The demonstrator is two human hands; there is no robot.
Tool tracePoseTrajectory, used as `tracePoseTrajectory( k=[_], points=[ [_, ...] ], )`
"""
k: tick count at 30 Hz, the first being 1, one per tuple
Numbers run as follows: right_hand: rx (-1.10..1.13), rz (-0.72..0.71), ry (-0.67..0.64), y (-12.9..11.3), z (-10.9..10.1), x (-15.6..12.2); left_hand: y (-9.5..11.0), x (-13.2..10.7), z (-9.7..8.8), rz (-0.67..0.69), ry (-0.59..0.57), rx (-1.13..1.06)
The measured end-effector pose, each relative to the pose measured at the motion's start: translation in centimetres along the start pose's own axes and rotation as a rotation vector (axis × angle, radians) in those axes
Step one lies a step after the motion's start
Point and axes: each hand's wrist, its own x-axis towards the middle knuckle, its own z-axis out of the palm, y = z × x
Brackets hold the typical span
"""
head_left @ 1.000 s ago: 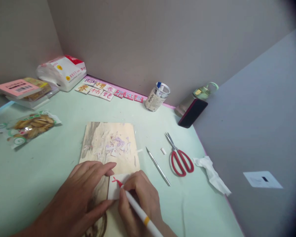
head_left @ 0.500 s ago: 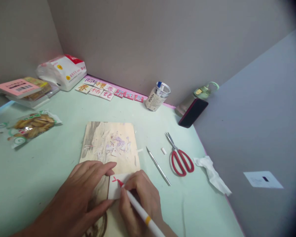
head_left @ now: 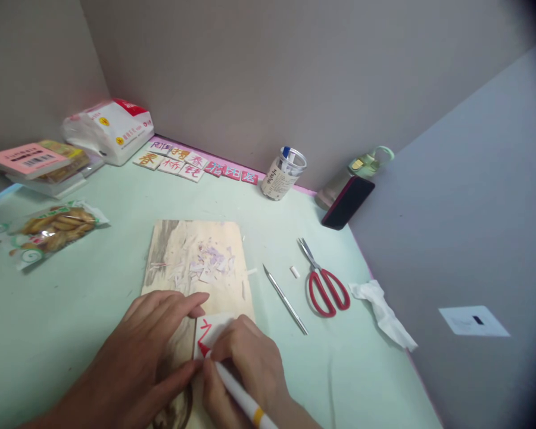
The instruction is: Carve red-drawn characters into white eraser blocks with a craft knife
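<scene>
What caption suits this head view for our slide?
Left hand steadies a white card on a wooden board; right hand holds a white pen to it.

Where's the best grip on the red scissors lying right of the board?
By the red handle loops, coming from the near edge of the table. The scissors lie flat, blades pointing away toward the wall, loops nearest the person and clear of the craft knife.
</scene>
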Motion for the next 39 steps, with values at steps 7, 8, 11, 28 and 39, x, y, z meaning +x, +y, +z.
tracePoseTrajectory(
  k=[7,8,11,28,39],
  points=[
    [-0.03,0.18,0.069,-0.52,-0.57,-0.67,-0.19,0.03,-0.1,0.016,-0.003,0.023],
    [-0.023,0.189,0.061,-0.53,-0.6,-0.75,-0.23,-0.01,-0.08,0.016,-0.01,0.02],
    [-0.015,0.201,0.061,-0.38,-0.58,-0.81,-0.37,-0.19,0.02,-0.001,-0.015,0.014],
    [0.004,0.137,0.043,0.12,-0.3,-0.82,-0.13,0.02,-0.2,0.009,-0.012,0.009],
    [-0.057,0.158,0.058,-0.4,-0.51,-0.73,-0.41,0.03,-0.15,0.027,0.001,0.047]
  ],
)
